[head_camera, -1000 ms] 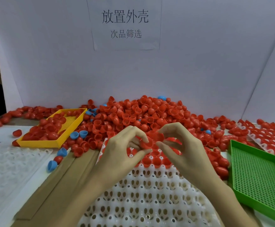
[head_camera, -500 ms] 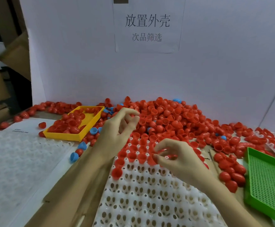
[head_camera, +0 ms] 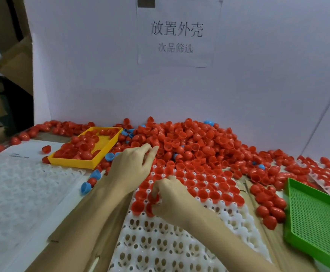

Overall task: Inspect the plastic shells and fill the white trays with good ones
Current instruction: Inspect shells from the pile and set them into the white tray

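A big pile of red plastic shells (head_camera: 191,142) lies against the white back wall. In front of it sits a white tray (head_camera: 160,242) whose far rows hold red shells. My right hand (head_camera: 170,197) pinches a red shell (head_camera: 154,198) low over the tray's left side, beside seated shells. My left hand (head_camera: 134,165) reaches into the near left edge of the pile, its fingertips curled on a red shell (head_camera: 154,143).
A yellow tray (head_camera: 89,163) holding red shells stands at the left. A green mesh tray (head_camera: 315,218) sits at the right. Another white tray (head_camera: 17,185) lies at far left. Loose blue shells (head_camera: 86,187) lie between the trays. Brown cardboard lies under my forearms.
My hands have parted. The right hand dropped toward the tray's left side with a red shell. The left hand moved up and left into the pile. The view shifted left.
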{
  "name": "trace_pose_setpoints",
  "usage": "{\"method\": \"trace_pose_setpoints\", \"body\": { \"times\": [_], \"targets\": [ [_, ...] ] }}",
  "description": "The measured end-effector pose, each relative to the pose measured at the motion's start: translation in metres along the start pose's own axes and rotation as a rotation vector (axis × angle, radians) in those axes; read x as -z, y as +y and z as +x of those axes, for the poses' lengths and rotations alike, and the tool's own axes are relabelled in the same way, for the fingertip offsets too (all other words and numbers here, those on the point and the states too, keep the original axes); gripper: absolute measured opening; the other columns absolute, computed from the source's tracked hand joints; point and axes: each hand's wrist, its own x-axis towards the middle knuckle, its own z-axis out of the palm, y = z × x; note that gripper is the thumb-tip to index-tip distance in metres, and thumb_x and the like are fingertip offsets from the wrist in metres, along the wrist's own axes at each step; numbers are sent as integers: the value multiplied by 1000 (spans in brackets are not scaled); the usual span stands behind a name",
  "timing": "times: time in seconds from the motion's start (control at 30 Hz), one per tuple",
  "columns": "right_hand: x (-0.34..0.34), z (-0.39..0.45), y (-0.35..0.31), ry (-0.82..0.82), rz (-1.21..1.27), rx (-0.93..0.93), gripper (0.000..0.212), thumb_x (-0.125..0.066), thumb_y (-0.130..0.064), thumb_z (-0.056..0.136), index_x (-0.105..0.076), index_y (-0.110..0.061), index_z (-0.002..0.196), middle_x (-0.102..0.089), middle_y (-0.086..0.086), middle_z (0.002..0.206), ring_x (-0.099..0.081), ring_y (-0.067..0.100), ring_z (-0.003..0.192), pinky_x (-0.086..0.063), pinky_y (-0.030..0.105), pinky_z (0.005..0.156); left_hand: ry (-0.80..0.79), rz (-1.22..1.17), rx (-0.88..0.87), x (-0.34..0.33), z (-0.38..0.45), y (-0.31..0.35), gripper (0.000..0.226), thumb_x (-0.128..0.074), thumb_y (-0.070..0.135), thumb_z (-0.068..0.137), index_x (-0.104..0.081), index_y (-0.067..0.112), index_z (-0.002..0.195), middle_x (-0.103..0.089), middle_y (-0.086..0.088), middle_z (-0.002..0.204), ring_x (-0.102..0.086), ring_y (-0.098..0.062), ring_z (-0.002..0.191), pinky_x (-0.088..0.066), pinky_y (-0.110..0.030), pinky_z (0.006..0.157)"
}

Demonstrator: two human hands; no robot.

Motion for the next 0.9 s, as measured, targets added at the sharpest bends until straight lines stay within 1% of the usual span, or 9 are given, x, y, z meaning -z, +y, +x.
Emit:
{"method": "trace_pose_setpoints", "body": {
  "times": [0.07,0.17,0.27,0.37,0.43,0.53,0.67,0.8,0.9],
  "targets": [
    [6,-3,0,8,42,28,20,-68,-15,93,-73,3,101,-72,12,96,-61,21,97,-49,24,80,7,10,-11,-1,1,-1,45,-39,49,104,-63,21,80,-62,9,60,-57,-9,52,-41,-23,45],
    [21,-10,13,54,197,13,18,-70,-25,97,-76,-8,97,-57,-15,73,-57,-10,65,-43,4,58,4,28,-34,-2,0,-2,45,-39,49,103,-62,22,76,-54,10,51,-52,-7,45,-30,-16,43],
    [41,-18,47,178,308,-95,18,-67,-31,99,-75,-15,101,-62,-13,69,-55,-6,50,-43,9,48,-1,35,-50,-3,0,0,38,-47,41,104,-65,22,77,-55,11,51,-52,-5,43,-31,-15,40],
    [62,-24,103,369,243,-263,12,-65,-29,100,-73,-21,101,-69,-10,83,-64,2,60,-49,11,50,-3,32,-64,-3,-1,2,33,-55,34,104,-66,21,76,-49,14,46,-58,-2,51,-32,-14,39],
    [74,-30,148,443,131,-416,13,-60,-17,102,-71,-17,108,-73,-1,100,-70,11,78,-56,17,63,-15,17,-72,-2,-1,3,35,-52,36,104,-65,21,75,-45,14,43,-59,0,56,-32,-14,38],
    [86,-44,214,343,-139,-642,29,-56,1,94,-72,-11,114,-72,11,117,-68,27,103,-58,39,89,-22,28,-84,-2,-1,5,38,-49,39,102,-64,21,73,-43,12,41,-60,-3,57,-31,-15,37],
    [86,-57,249,183,-249,-715,28,-58,-4,94,-77,-16,112,-74,8,111,-69,24,97,-60,38,87,-15,26,-126,-2,-1,8,37,-50,36,102,-65,20,72,-46,10,43,-62,-4,63,-39,-16,41],
    [88,-57,260,157,-171,-690,23,-62,-5,98,-78,-11,112,-75,7,114,-69,21,99,-59,29,85,-34,57,-137,-2,-2,11,36,-50,38,101,-65,21,73,-51,10,45,-54,-12,41,-32,-16,39],
    [92,-58,264,175,-99,-703,14,-68,-9,97,-79,-6,105,-76,9,108,-69,17,89,-56,23,72,-49,56,-163,-3,-3,16,32,-54,33,99,-62,24,70,-44,15,42,-63,-3,60,-41,-15,41]
  ]
}}
